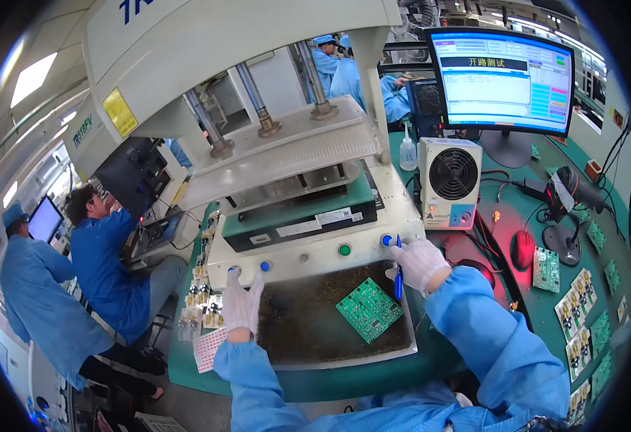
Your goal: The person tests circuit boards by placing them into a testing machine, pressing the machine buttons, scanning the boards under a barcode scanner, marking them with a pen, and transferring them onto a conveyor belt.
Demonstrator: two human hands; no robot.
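Note:
My left hand, in a white glove, reaches to the front panel of a white press machine. Its fingers are stretched out over a button at the panel's left end, beside a blue button. My right hand, also gloved, is closed around a blue pen that stands nearly upright. A finger of that hand is at another blue button. Between my hands, a green circuit board lies on a dark mat. The press plate is down over a green-topped test fixture.
On the right stand a monitor, a fan unit, a red mouse, a scanner and several circuit boards. A sticker sheet lies by my left forearm. Co-workers in blue are at the left.

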